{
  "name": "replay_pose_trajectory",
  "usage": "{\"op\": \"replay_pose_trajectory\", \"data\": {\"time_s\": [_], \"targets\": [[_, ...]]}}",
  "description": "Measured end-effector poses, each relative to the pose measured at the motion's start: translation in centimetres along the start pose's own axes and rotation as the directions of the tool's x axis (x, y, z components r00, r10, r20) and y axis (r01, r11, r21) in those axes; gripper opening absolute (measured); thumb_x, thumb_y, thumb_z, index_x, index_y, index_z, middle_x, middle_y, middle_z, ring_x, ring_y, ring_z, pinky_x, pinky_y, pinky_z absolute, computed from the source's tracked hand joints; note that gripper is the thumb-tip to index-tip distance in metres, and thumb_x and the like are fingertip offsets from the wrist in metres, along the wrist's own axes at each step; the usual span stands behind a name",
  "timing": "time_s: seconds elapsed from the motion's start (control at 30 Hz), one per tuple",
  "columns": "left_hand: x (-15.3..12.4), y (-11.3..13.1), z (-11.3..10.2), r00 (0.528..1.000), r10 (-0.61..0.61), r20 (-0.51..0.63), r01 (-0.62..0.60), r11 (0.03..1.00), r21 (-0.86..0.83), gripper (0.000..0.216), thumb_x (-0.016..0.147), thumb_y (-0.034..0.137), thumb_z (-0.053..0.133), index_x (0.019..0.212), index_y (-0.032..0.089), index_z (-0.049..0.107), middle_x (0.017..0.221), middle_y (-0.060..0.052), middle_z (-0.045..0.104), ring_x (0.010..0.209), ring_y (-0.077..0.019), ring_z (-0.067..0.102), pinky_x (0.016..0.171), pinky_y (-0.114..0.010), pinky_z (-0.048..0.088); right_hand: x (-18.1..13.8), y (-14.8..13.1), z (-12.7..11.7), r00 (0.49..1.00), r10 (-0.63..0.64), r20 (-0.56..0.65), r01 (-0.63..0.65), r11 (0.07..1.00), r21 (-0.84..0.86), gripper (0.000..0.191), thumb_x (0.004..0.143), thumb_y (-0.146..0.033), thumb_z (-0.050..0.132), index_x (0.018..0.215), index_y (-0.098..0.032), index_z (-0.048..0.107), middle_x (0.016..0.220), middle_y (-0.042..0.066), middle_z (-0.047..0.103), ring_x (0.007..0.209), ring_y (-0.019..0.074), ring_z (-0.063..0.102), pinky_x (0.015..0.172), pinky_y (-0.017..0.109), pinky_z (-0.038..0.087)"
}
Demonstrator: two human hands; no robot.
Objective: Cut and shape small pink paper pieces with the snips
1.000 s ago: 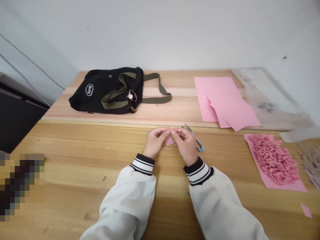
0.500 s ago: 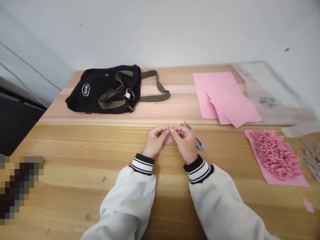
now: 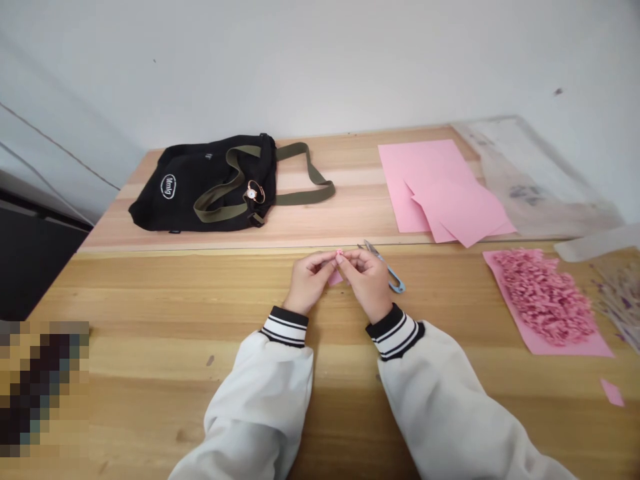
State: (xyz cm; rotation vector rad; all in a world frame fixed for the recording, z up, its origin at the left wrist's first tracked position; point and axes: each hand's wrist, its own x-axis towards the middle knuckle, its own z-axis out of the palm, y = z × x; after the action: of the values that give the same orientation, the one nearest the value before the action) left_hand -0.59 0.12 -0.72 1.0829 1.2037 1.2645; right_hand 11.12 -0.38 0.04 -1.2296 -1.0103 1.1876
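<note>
Between the fingertips of both hands is a tiny pink paper piece (image 3: 339, 253), mostly covered by the thumbs. My left hand (image 3: 309, 281) pinches it from the left and my right hand (image 3: 369, 280) from the right, the tips meeting. Under the hands a small pink paper scrap (image 3: 335, 278) lies on the table, partly hidden. Blue-handled thread snips (image 3: 395, 280) rest just beyond my right hand, their blades pointing away to the left.
A heap of small pink paper pieces (image 3: 547, 300) sits on a pink sheet at the right. Pink paper sheets (image 3: 445, 190) and a clear plastic bag (image 3: 535, 173) lie at the back right. A black bag (image 3: 200, 183) with a wristwatch (image 3: 251, 194) on it lies back left.
Both hands keep their pinch on the pink paper piece with only slight finger movement. The whole view has shifted and tilted a little.
</note>
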Motion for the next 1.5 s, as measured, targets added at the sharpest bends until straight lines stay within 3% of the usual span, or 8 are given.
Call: {"op": "replay_pose_trajectory", "data": {"time_s": [0.27, 0.53, 0.83, 1.03, 1.5], "targets": [[-0.10, -0.10, 0.03, 0.999, 0.044, 0.032, -0.046, 0.995, 0.085, 0.020, 0.070, 0.029, 0.072, 0.086, 0.018, 0.077, 0.095, -0.009, 0.076, 0.088, -0.0204, 0.070, 0.082, -0.034, 0.056, -0.14, -0.10, 0.03, 0.999, 0.017, -0.030, -0.017, 1.000, 0.000, 0.025, 0.068, -0.041, 0.069, 0.070, -0.017, 0.061, 0.048, -0.004, 0.052, 0.041, 0.0095, 0.045, 0.043, 0.025, 0.042], [-0.37, -0.04, 0.17, 0.982, 0.163, 0.097, -0.180, 0.961, 0.211, 0.022, 0.078, 0.022, 0.063, 0.094, 0.016, 0.076, 0.099, -0.011, 0.075, 0.089, -0.0189, 0.069, 0.083, -0.032, 0.054, 0.02, -0.32, 0.07, 0.995, 0.079, -0.059, -0.078, 0.997, 0.024, 0.027, 0.063, -0.041, 0.071, 0.071, -0.017, 0.062, 0.048, -0.003, 0.057, 0.039, 0.0087, 0.045, 0.040, 0.023, 0.039], [-0.39, 0.24, 0.40, 1.000, -0.022, -0.007, 0.022, 0.999, 0.041, 0.020, 0.068, 0.029, 0.073, 0.084, 0.016, 0.076, 0.089, -0.009, 0.076, 0.078, -0.0173, 0.068, 0.074, -0.029, 0.055, -0.03, -0.52, 0.08, 0.997, 0.081, -0.021, -0.080, 0.996, 0.035, 0.024, 0.063, -0.039, 0.071, 0.067, -0.018, 0.060, 0.044, -0.006, 0.052, 0.038, 0.0074, 0.041, 0.039, 0.023, 0.036], [-0.33, 0.40, 0.38, 0.999, -0.027, -0.039, 0.027, 1.000, -0.009, 0.018, 0.064, 0.027, 0.076, 0.079, 0.016, 0.076, 0.082, -0.008, 0.075, 0.072, -0.0159, 0.067, 0.070, -0.028, 0.054, -0.08, -0.46, 0.01, 0.997, 0.071, -0.033, -0.071, 0.997, 0.000, 0.022, 0.064, -0.039, 0.070, 0.068, -0.019, 0.060, 0.045, -0.005, 0.052, 0.038, 0.0077, 0.040, 0.039, 0.024, 0.034], [-0.33, 0.09, 0.21, 0.999, -0.008, -0.042, 0.008, 1.000, -0.005, 0.017, 0.066, 0.024, 0.074, 0.081, 0.018, 0.078, 0.089, -0.010, 0.076, 0.080, -0.0189, 0.070, 0.077, -0.033, 0.056, 0.00, -0.07, -0.14, 0.999, 0.044, -0.024, -0.044, 0.999, -0.001, 0.028, 0.065, -0.041, 0.072, 0.075, -0.015, 0.066, 0.045, -0.005, 0.052, 0.038, 0.0085, 0.042, 0.040, 0.025, 0.035]]}}
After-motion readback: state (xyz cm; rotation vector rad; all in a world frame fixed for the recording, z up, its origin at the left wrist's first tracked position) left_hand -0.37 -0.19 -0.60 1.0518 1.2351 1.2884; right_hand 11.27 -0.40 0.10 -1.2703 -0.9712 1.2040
